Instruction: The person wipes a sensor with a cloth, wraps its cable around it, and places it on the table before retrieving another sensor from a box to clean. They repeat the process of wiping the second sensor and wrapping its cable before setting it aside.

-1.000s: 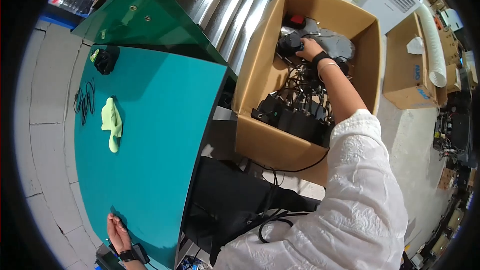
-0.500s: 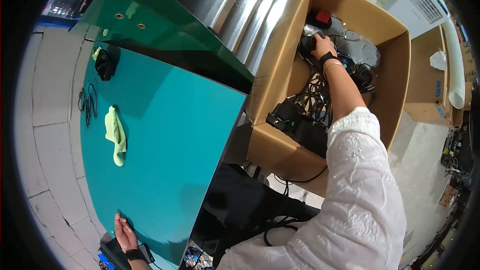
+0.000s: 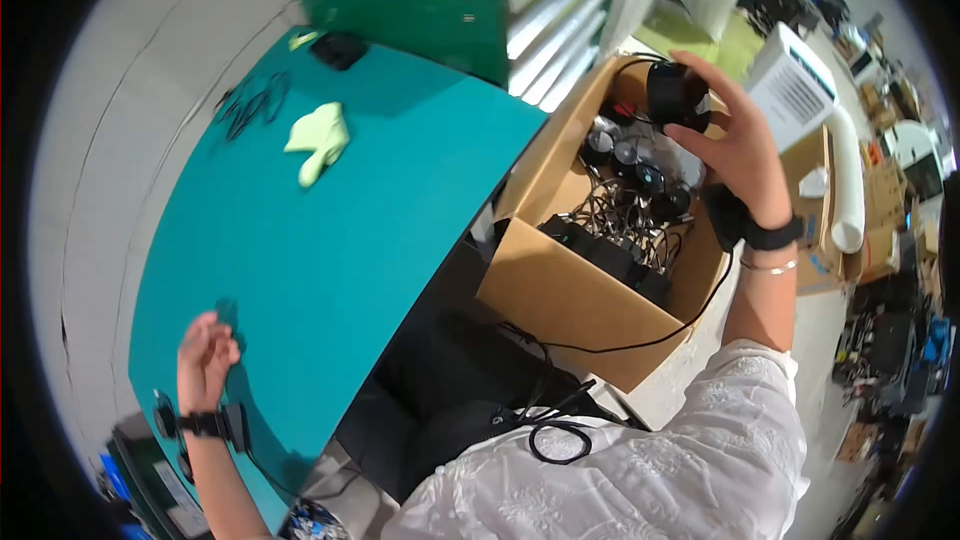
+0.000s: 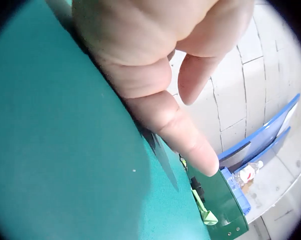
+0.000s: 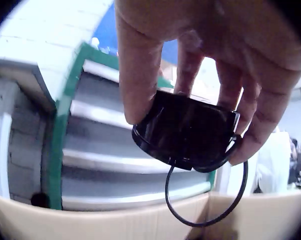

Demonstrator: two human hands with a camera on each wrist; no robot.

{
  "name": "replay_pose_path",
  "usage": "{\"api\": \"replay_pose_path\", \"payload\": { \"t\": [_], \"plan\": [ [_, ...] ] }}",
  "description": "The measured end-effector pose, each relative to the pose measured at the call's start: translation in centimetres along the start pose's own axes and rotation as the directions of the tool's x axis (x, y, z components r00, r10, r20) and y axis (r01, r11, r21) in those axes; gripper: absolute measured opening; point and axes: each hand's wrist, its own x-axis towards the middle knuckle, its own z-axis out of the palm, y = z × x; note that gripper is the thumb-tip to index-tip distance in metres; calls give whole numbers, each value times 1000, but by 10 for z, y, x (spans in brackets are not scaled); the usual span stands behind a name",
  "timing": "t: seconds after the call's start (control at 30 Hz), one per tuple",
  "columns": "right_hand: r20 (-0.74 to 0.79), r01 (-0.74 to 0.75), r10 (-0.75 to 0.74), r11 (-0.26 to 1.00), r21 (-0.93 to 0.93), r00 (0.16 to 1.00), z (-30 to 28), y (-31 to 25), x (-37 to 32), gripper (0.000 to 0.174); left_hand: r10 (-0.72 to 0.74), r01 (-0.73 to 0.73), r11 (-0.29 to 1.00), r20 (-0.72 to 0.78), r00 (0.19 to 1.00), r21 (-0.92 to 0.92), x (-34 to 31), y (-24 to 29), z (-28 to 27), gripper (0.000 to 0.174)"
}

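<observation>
My right hand (image 3: 735, 135) grips a round black device (image 3: 676, 98) with a thin black cable (image 5: 206, 225) looped from it, held over the far part of a cardboard box (image 3: 570, 295). Thumb and fingers sit around its sides in the right wrist view. Inside the box lie several round black devices (image 3: 650, 177), tangled cables (image 3: 612, 208) and black blocks (image 3: 605, 255). My left hand (image 3: 207, 355) holds nothing; its fingers are loosely bent over the near left part of the teal table (image 3: 330, 270). In the left wrist view it is close along the tabletop.
A crumpled light green cloth (image 3: 320, 140), a coiled black cable (image 3: 255, 105) and a small black item (image 3: 340, 50) lie on the table. A green cabinet (image 3: 420, 20) with metal drawers stands beyond. Right of the box are a white appliance (image 3: 793, 85) and another carton (image 3: 812, 205).
My right hand has lifted the round black device up out of the box, towards its far edge. The left hand has moved forward a little along the table. The head view has turned.
</observation>
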Motion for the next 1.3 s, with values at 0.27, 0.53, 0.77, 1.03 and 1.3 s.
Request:
{"api": "replay_pose_path", "payload": {
  "t": [0.27, 0.53, 0.77, 1.03, 1.3],
  "plan": [
    [104, 714, -739, 671, 197, 666, 111, -218, 41, 70, 277, -236, 949, 192, 941, -210, -35, 40, 39, 29],
    [409, 617, -723, 689, 380, 556, 351, -285, 62, 91, 393, -262, 776, 114, 912, -573, 12, 21, 34, 52],
    [438, 520, -757, 652, 552, 485, 405, -268, 63, 72, 270, -171, 672, 24, 962, -721, 29, -18, 5, 44],
    [552, 524, -308, 802, -288, 775, 349, -159, 158, 57, 243, -188, 558, -57, 968, -808, 29, -13, 11, 49],
    [646, 481, -268, 859, -176, 715, 385, -144, 158, 15, 368, -145, 462, 41, 929, -875, 26, -16, 9, 49]
  ]
}}
